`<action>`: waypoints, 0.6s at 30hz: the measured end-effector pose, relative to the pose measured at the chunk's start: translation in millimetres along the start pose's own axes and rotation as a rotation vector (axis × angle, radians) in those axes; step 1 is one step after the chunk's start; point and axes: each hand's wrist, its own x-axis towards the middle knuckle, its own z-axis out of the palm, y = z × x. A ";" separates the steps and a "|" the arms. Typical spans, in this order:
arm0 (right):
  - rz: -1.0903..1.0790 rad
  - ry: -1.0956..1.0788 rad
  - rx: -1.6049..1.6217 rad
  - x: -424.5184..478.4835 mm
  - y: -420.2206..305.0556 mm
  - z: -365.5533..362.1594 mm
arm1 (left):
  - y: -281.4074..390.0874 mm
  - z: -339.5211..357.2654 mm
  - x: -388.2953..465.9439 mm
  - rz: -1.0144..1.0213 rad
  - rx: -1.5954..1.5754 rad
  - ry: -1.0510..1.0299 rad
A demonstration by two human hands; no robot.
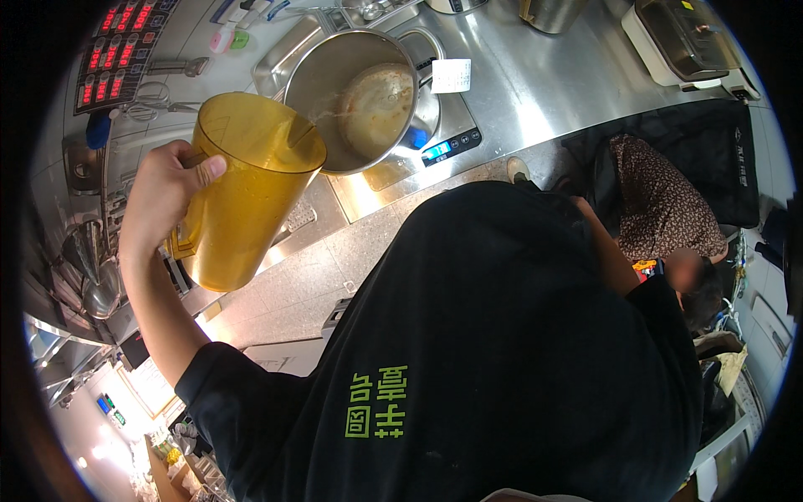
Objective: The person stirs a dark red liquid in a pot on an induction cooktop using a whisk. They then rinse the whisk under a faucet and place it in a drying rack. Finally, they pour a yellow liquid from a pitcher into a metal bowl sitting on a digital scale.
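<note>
My left hand (164, 188) grips the handle of a translucent yellow plastic pitcher (241, 207). The pitcher leans toward a deep stainless steel pot (313, 75), its rim close beside the pot's rim. A thin stream appears to run into the pot, where cloudy liquid with brownish bits (379, 110) lies on the bottom. Beneath the pot is a digital scale (452, 147) with a lit blue display. A white paper slip with print (452, 76) hangs by the pot's handle. My right forearm (608, 251) hangs at my side; its hand is mostly hidden behind my black shirt.
Under the pot runs a steel counter (502, 94) with a sink (295, 50) behind. Red-digit timers (119, 50) and utensils (154, 94) are at left. A lidded container (684, 44) stands at far right. Another person in patterned clothing (659, 194) is low down beside me.
</note>
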 end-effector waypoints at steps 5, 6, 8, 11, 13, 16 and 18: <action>-0.003 -0.003 0.002 1.3 0.1 -0.5 | -1.3 0.0 -0.8 0.010 -0.003 0.002; -0.002 -0.001 0.002 1.2 -0.3 -0.6 | -0.7 0.3 -0.7 0.013 -0.007 0.005; 0.000 -0.001 0.002 0.5 -0.6 -1.5 | 1.0 0.8 -1.1 0.017 -0.015 0.011; 0.003 0.001 0.001 -1.6 -1.2 -3.1 | 1.6 0.8 -0.9 0.016 -0.017 0.008; 0.005 0.002 0.003 -2.4 -1.4 -3.4 | 0.9 1.1 -0.7 0.020 -0.021 0.005; 0.007 0.004 0.007 -2.3 -1.5 -4.8 | 1.7 1.1 -0.9 0.015 -0.018 0.004; 0.007 0.003 0.004 -2.1 -1.7 -4.8 | 1.7 1.2 -1.0 0.016 -0.018 0.004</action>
